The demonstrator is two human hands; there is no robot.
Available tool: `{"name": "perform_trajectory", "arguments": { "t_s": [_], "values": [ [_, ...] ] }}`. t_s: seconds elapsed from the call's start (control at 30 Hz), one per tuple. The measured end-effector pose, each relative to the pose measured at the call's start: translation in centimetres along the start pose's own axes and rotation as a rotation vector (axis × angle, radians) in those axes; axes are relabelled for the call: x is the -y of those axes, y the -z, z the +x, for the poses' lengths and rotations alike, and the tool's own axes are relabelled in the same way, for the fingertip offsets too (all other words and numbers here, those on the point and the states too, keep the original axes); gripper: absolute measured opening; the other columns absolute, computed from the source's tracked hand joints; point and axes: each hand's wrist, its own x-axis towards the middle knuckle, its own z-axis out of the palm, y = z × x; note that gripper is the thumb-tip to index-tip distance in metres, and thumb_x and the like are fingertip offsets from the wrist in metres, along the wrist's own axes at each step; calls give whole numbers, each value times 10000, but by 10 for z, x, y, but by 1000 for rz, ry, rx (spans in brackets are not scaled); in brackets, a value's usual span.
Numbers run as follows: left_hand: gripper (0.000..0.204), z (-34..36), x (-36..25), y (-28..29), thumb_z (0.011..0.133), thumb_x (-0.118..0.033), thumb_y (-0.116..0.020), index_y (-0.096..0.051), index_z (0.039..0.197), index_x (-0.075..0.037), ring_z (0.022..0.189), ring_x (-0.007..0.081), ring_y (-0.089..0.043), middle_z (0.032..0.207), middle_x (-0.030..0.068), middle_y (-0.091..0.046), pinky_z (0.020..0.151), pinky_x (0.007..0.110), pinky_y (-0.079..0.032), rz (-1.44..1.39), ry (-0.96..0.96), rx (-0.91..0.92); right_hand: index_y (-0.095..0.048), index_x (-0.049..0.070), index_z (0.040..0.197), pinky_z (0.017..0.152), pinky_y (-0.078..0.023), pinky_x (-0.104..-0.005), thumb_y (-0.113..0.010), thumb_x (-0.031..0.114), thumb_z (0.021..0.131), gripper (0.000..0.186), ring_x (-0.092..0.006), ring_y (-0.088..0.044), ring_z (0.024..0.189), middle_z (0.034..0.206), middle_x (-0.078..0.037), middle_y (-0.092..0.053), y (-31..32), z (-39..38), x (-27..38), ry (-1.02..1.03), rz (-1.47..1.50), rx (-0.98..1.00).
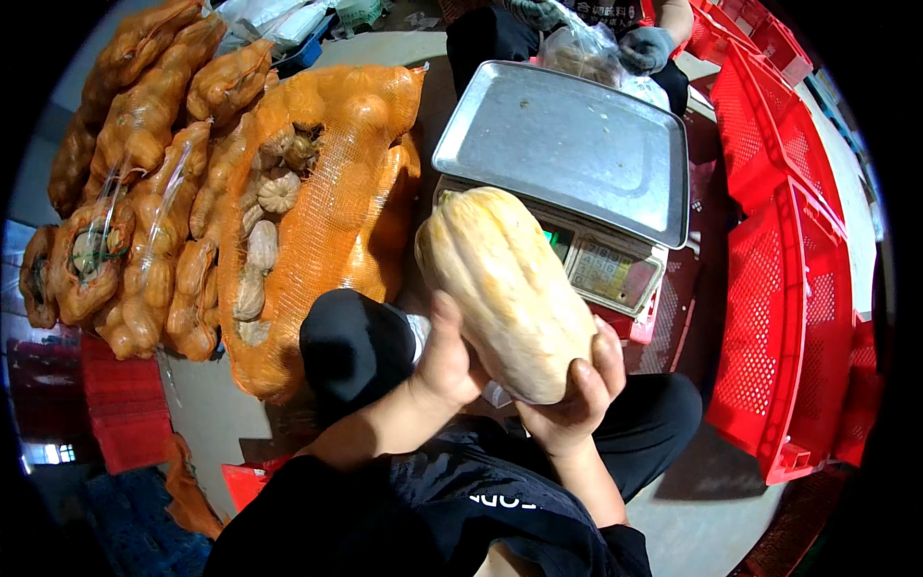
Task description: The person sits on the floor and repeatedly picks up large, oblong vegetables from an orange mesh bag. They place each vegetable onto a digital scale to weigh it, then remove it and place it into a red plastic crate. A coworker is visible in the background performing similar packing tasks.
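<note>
A large pale-yellow, ribbed, oblong pumpkin (505, 288) is held up in front of me between both hands. My left hand (444, 358) presses against its left side, the thumb pointing up. Around its lower right end curl the fingers of my right hand (577, 389). Just beyond the pumpkin stands a weighing scale (620, 269) with a flat metal tray (577, 144), on which nothing lies. The pumpkin hides part of the scale's keypad and display. To my left, an open orange mesh sack (332, 231) shows several pumpkins (279, 192) inside.
More filled orange mesh sacks (135, 144) are piled at the far left. Red plastic crates (769, 327) line the right side. Across the scale, another person's gloved hand (646, 50) is at a clear plastic bag (582, 53). A red crate (123, 399) stands at the lower left.
</note>
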Motion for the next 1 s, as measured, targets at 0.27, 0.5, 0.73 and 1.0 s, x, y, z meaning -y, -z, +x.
{"name": "perform_trajectory", "arguments": {
  "t_s": [0.27, 0.5, 0.73, 1.0],
  "values": [
    [643, 42, -21, 28, 883, -424, -553, -336, 1380, -79, 1104, 373, -529, 1274, 201, -474, 941, 523, -440, -529, 148, 327, -509, 9, 1097, 899, -461, -462, -728, -27, 622, 525, -362, -599, 1004, 1057, -220, -604, 6, -4, 11, -219, 376, 149],
    [583, 46, -31, 27, 921, -394, -507, -344, 1370, -61, 1038, 351, -570, 1229, 188, -500, 917, 499, -468, -501, 152, 329, -550, -33, 1016, 859, -462, -376, -678, -26, 666, 373, -296, -599, 943, 1003, -182, -612, 11, -9, 13, -416, 464, 156],
    [609, 62, -28, 22, 906, -390, -536, -341, 1356, -28, 1058, 371, -566, 1250, 202, -491, 891, 501, -495, -446, 233, 367, -441, -34, 1223, 944, -420, -350, -705, 25, 706, 583, -238, -533, 1094, 1205, -165, -522, 13, 8, 19, -769, 638, 252],
    [746, 105, -33, 4, 880, -630, -410, -354, 1377, -76, 1198, 218, -482, 1290, 112, -496, 1009, 377, -404, 117, 81, 220, -253, -7, 1385, 994, -391, -389, -846, 288, 558, 1060, -298, -468, 1182, 1293, -206, -436, -22, 100, -29, -702, 252, 309]
  ]
}}
